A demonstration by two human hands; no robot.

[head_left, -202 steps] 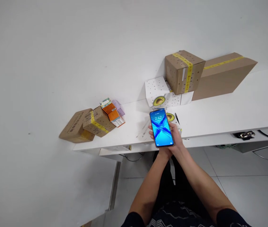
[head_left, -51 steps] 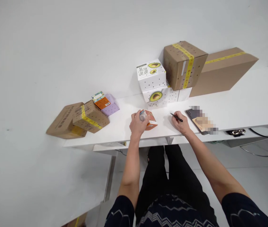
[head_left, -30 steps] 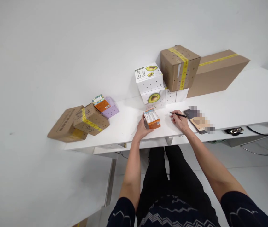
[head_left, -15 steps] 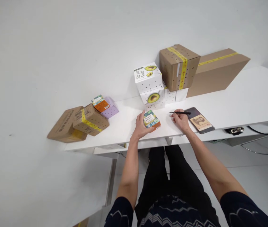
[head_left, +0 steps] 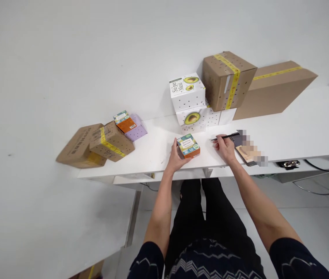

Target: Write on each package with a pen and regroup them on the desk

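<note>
A small green and orange printed box (head_left: 189, 146) rests near the front edge of the white table. My left hand (head_left: 176, 158) is closed round its left side, with the thumb along the near face and the fingers along the far left. To the right, my right hand (head_left: 225, 149) grips a black pen (head_left: 232, 135) between thumb and fingers, its tip pointing left towards the box. Beside that hand lies a phone (head_left: 238, 140) with a tan picture on it, partly blurred out.
White avocado-print boxes (head_left: 188, 92) are stacked at the back, next to a taped carton (head_left: 228, 79) and a long carton (head_left: 280, 91). At the left, a taped carton (head_left: 110, 141), a purple box (head_left: 137, 130) and another orange-green box (head_left: 125, 122) sit together.
The small box has turned slightly in my left hand and sits a little further right. My right hand keeps the pen. The whole view has shifted slightly.
</note>
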